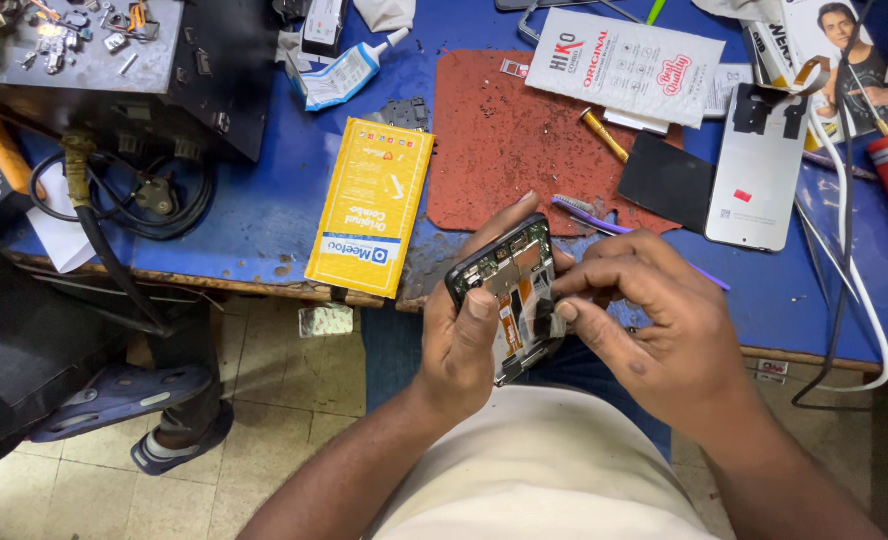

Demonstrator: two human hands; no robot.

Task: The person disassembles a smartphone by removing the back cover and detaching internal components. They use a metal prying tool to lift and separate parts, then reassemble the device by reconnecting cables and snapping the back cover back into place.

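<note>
Between the hands, the opened phone [512, 292] looks light, stiff and fragile; left hand [461, 340] grips its edges, right hand [654, 320] pinches inside.

You hold an opened black phone [509, 295], back cover off, tilted above the table edge, its circuit board and orange ribbon cable exposed.
</note>
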